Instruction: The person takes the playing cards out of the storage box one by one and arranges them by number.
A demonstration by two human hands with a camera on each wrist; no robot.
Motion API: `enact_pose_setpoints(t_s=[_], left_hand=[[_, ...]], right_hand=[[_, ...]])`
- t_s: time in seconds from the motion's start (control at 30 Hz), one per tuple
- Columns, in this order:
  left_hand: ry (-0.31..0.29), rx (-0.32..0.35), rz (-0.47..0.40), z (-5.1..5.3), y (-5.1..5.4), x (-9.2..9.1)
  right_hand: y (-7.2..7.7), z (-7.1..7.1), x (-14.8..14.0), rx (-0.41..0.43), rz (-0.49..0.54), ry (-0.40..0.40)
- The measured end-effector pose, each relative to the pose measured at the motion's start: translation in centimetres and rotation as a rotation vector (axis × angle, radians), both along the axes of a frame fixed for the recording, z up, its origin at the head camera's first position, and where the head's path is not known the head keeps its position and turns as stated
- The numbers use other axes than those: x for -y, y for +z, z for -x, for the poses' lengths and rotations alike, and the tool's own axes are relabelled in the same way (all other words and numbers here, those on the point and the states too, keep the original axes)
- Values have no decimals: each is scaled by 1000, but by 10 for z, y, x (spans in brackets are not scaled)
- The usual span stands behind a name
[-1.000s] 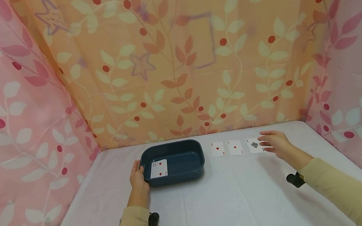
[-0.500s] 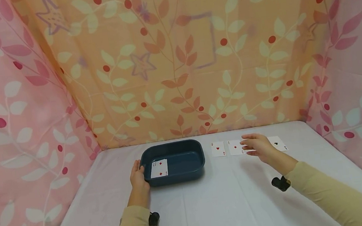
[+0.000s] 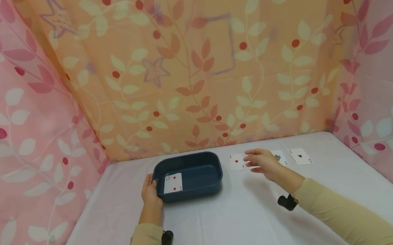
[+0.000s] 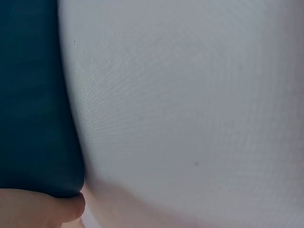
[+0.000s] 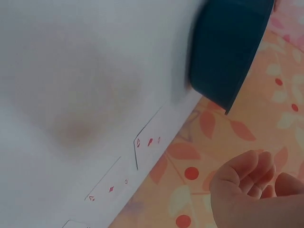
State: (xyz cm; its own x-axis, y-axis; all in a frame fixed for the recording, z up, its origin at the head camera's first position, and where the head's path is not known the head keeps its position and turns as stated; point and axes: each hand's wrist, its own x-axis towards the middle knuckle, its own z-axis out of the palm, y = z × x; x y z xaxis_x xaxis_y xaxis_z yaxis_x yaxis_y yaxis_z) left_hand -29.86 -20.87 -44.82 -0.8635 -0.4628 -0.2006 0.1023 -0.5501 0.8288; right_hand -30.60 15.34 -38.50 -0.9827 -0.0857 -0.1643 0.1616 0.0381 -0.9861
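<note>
Lying flat on the worktop [image 3: 216, 229], the heart card [image 3: 236, 163] is found just to the left of the right hand [image 3: 265, 164], between it and the blue tray [image 3: 200, 173]. The card's long axis is judged to run front to back, across the leftward-pointed fingers. Nothing is held in the right grip; its fingers are loosely bent, raised above the worktop and not in contact with the card. By the left hand [image 3: 150, 192], well apart, the tray is held at its left end. The tray's long axis is set side to side. The single-diamond card [image 5: 110, 189] is hidden behind the right hand in the head view; farther right, the spade card [image 3: 279, 158] is partly covered and the club card [image 3: 300, 156] fully seen. Inside the tray, a two-diamond card [image 3: 172, 183] is noted at front left.
</note>
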Motion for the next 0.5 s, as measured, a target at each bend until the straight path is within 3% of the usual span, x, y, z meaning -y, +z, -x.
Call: enact_pose_setpoints(t_s=[0.5], left_hand=[[-1, 10, -10, 1, -1, 0]], right_hand=[[-8, -2, 42, 29, 71, 48]])
